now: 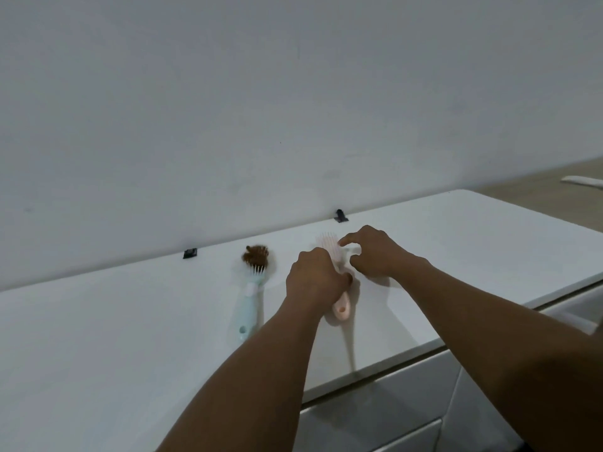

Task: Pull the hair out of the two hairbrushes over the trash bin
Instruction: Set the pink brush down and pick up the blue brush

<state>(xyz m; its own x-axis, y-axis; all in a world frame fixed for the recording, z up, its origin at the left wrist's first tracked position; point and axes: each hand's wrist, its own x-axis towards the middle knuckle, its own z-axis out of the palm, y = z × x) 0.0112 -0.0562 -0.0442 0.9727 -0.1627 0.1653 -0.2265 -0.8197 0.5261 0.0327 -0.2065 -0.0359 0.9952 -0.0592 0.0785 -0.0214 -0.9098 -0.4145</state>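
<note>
Left hand [315, 278]: we clamp the pink brush [336, 275] handle.
Right hand [372, 252]: fingers loosely curled at bristles, holding nothing.
Tip: we lift it over the bin first.

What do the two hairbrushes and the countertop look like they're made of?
Pink hairbrush: likely moulded plastic, one uniform matte colour. Mint hairbrush: plastic too, pale bristles, brown hair caught in them. Countertop: smooth white with a soft sheen, laminate or stone; can't tell which.
</note>
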